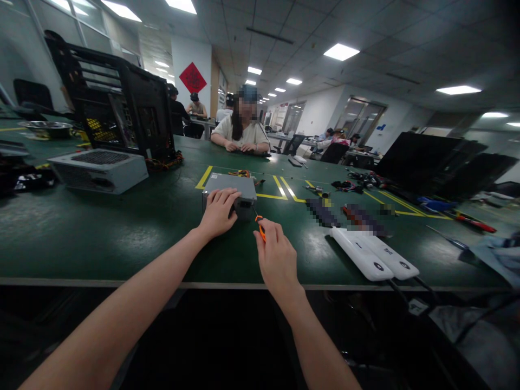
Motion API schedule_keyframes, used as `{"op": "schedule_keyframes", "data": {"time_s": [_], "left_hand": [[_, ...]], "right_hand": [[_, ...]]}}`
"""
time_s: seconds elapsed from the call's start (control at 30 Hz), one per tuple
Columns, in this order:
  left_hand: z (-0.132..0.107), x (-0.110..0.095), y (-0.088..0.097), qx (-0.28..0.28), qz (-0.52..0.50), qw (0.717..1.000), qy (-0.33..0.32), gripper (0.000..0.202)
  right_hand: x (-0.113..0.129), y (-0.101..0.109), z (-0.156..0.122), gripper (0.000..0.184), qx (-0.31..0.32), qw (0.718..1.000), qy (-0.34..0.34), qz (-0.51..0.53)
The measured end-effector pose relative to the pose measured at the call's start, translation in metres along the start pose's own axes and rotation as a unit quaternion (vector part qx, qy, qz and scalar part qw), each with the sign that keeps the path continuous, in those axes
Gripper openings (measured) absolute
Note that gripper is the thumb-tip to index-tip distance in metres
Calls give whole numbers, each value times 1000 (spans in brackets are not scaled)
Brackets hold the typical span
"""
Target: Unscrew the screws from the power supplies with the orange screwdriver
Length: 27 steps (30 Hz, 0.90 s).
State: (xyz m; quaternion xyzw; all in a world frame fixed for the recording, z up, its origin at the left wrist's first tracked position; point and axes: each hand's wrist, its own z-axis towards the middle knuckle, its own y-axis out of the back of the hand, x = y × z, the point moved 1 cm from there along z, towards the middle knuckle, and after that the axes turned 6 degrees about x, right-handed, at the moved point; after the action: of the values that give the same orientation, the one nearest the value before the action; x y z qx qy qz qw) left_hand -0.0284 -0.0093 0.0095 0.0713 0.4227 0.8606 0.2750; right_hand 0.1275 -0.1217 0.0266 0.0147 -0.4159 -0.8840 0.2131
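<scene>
A grey computer power supply (233, 185) sits on the green table in front of me, its socket side toward me. My left hand (220, 210) grips it, fingers over the top and thumb against the near face. In my right hand (277, 249) is a screwdriver (260, 225) with an orange and black handle, its thin shaft pointing up at the supply's right front corner. Whether the tip touches a screw is too small to tell. Coloured cables (240, 173) lie behind the supply.
A second power supply (103, 168) and a black computer case (122, 103) stand at the left. White power strips (365, 254) lie on the right, near the table edge (244, 285). Black monitors (422, 162) are farther right. A person (240, 127) sits across the table.
</scene>
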Motion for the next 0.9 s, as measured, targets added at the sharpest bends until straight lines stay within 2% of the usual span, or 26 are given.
{"op": "schedule_keyframes", "data": {"time_s": [0.1, 0.2, 0.3, 0.53, 0.7, 0.9], "left_hand": [[0, 0, 1, 4, -1, 1000, 3, 50], [0, -1, 1, 5, -2, 1000, 4, 51], [0, -1, 1, 4, -2, 1000, 5, 50], [0, -1, 2, 10, 1, 1000, 10, 50], [0, -1, 1, 7, 1, 1000, 6, 50], [0, -1, 2, 8, 1, 1000, 7, 50]], "right_hand": [[-2, 2, 1, 22, -18, 1000, -18, 0], [-1, 4, -1, 21, 3, 999, -8, 49], [3, 2, -4, 28, 23, 997, 12, 71], [-2, 0, -3, 25, -12, 1000, -17, 5], [-2, 0, -6, 20, -7, 997, -19, 69], [3, -6, -5, 26, -18, 993, 26, 114]]}}
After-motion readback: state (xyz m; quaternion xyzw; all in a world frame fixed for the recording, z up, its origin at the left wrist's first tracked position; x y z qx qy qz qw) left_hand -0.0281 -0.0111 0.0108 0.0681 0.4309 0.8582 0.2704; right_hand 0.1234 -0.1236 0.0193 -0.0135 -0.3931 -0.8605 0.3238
